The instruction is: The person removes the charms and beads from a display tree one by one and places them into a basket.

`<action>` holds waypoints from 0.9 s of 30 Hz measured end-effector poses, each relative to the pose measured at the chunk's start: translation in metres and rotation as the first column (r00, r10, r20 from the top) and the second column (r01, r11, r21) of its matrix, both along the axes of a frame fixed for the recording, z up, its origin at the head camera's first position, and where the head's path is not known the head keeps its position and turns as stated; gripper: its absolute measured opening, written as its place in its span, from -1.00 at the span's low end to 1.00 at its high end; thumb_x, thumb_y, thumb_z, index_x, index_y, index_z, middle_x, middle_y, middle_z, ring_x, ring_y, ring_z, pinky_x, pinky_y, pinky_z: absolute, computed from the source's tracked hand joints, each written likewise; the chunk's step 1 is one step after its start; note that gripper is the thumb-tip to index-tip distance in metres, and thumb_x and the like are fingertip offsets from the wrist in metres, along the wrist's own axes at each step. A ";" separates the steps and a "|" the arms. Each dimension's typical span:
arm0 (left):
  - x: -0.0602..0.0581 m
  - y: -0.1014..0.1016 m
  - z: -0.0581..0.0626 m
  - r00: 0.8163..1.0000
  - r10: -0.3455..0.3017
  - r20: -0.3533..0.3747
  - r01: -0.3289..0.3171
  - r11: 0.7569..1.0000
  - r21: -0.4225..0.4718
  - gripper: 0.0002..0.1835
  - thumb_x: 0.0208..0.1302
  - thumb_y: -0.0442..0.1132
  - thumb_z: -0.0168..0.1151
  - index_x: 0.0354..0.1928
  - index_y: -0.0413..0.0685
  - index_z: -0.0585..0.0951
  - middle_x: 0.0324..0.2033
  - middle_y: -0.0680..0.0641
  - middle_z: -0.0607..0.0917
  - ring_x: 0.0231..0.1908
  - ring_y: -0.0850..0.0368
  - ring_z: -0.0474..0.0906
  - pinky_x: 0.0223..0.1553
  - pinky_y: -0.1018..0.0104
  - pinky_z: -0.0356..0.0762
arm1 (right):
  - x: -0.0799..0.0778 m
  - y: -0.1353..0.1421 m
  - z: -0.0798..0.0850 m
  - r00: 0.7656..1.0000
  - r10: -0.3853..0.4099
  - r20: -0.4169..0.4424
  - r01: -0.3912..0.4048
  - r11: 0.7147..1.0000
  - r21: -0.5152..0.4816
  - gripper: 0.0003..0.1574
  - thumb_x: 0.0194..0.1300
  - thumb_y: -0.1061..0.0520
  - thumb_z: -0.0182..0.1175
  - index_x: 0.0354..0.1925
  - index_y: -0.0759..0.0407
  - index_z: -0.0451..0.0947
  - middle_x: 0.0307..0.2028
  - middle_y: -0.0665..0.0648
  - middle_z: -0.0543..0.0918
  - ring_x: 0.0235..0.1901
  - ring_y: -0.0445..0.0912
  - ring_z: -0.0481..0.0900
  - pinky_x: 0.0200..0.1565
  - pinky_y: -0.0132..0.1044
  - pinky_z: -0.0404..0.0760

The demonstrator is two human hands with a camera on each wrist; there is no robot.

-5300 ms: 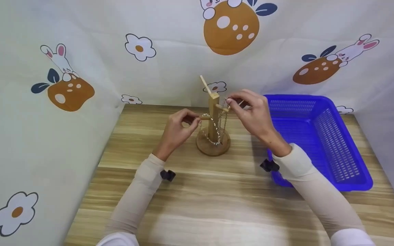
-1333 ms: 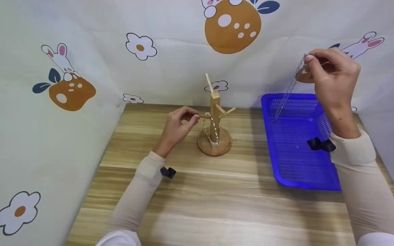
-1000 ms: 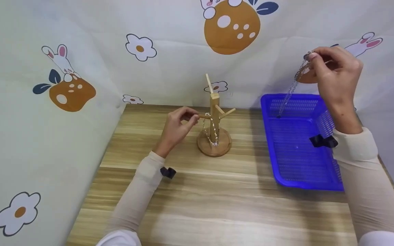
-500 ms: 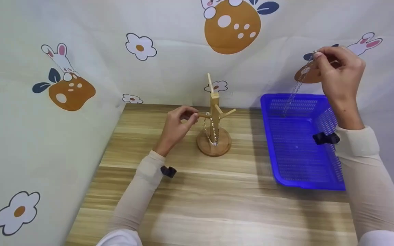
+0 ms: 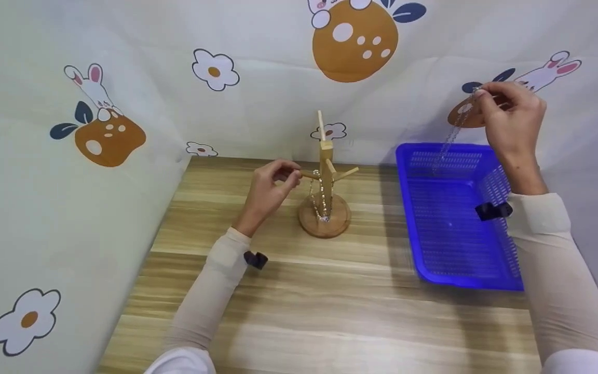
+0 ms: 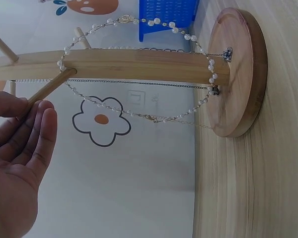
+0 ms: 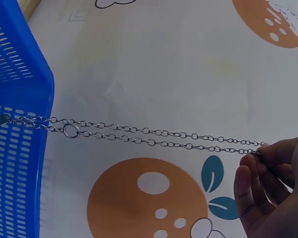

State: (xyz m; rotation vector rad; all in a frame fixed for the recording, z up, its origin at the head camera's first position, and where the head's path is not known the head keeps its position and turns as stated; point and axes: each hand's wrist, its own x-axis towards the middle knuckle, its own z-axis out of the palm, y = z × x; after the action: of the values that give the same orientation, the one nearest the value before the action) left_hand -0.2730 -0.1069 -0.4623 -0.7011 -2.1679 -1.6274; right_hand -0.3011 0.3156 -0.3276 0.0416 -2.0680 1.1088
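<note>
My left hand (image 5: 269, 193) pinches a peg (image 6: 52, 87) of the wooden jewelry stand (image 5: 326, 166) between thumb and fingers. From that peg hangs a beaded pearl necklace (image 6: 157, 21), its loop reaching down to the round base. Thin chains (image 6: 139, 82) also run along the post in the left wrist view. Up at the right, my right hand (image 5: 516, 122) pinches a silver chain necklace (image 7: 139, 144) by its top. The doubled chain dangles, its lower end over the back left part of the blue basket (image 5: 417, 249); a small ring shows on one strand.
The basket stands right of the stand on the wood-grain table (image 5: 299, 301), partly hidden by my right forearm. Behind, a white backdrop (image 5: 268, 114) printed with rabbits, fruit and flowers rises from the table's far edge. Other pegs stick out of the post.
My right hand has left the stand's right-hand peg and carried the chain necklace right and up, over the basket; lately it has dipped slightly. My left hand has stayed on its peg.
</note>
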 end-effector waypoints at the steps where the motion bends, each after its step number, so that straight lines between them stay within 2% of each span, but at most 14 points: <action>1: 0.000 0.000 0.000 1.000 0.000 0.003 0.000 1.000 0.002 -0.90 0.46 -0.39 0.36 -0.12 -0.33 0.74 -0.29 -0.21 0.81 -0.34 -0.05 0.76 -0.25 0.32 0.80 | -0.001 0.001 -0.002 1.000 -0.003 0.004 0.003 1.000 0.004 -0.79 0.42 0.16 0.36 -0.15 0.27 0.85 -0.38 -0.40 0.63 -0.39 -0.42 0.58 -0.31 -0.56 0.51; 5: 0.000 0.000 0.000 1.000 0.012 0.015 -0.012 1.000 0.008 -0.90 0.45 -0.39 0.37 -0.12 -0.33 0.74 -0.29 -0.21 0.82 -0.34 -0.05 0.75 -0.26 0.36 0.78 | -0.003 0.004 -0.007 1.000 0.002 0.023 -0.002 1.000 0.007 -0.78 0.43 0.13 0.38 -0.15 0.26 0.84 -0.37 -0.40 0.65 -0.38 -0.40 0.58 -0.30 -0.57 0.52; 13: -0.002 0.000 -0.001 1.000 0.020 0.016 -0.020 1.000 0.013 -0.89 0.45 -0.38 0.37 -0.11 -0.33 0.74 -0.28 -0.21 0.82 -0.34 -0.08 0.76 -0.26 0.33 0.79 | -0.006 0.008 -0.017 0.998 0.009 0.066 -0.010 1.000 0.019 -0.76 0.44 0.13 0.35 -0.13 0.28 0.84 -0.39 -0.35 0.65 -0.48 -0.41 0.58 -0.50 -0.67 0.54; 18: -0.002 -0.001 -0.002 1.000 0.017 0.010 -0.017 1.000 0.021 -0.90 0.46 -0.38 0.36 -0.11 -0.31 0.74 -0.29 -0.21 0.82 -0.34 -0.10 0.77 -0.27 0.34 0.78 | -0.010 0.012 -0.027 0.998 0.003 0.062 -0.005 0.999 0.036 -0.76 0.42 0.15 0.34 -0.15 0.30 0.84 -0.45 -0.44 0.61 -0.52 -0.48 0.55 -0.50 -0.69 0.52; 23: -0.003 -0.001 -0.002 1.000 0.012 0.011 -0.012 1.000 0.028 -0.86 0.47 -0.38 0.35 -0.10 -0.38 0.73 -0.28 -0.22 0.82 -0.34 -0.12 0.77 -0.28 0.40 0.77 | -0.013 0.015 -0.038 0.996 0.006 0.091 -0.010 0.999 0.049 -0.76 0.43 0.14 0.33 -0.15 0.28 0.84 -0.49 -0.48 0.59 -0.55 -0.47 0.53 -0.50 -0.68 0.52; 27: -0.002 -0.001 -0.001 1.000 0.014 0.012 -0.014 1.000 0.025 -0.84 0.46 -0.36 0.37 -0.10 -0.38 0.73 -0.28 -0.22 0.82 -0.34 -0.11 0.76 -0.27 0.34 0.78 | -0.015 0.016 -0.047 0.993 0.009 0.117 -0.014 0.999 0.043 -0.78 0.41 0.15 0.35 -0.16 0.25 0.85 -0.52 -0.52 0.58 -0.56 -0.51 0.55 -0.46 -0.69 0.51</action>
State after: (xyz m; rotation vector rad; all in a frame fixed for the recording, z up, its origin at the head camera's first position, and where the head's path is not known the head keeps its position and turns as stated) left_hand -0.2755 -0.1082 -0.4637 -0.6691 -2.1517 -1.6525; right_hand -0.3159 0.3317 -0.3745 0.0100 -2.1979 1.0959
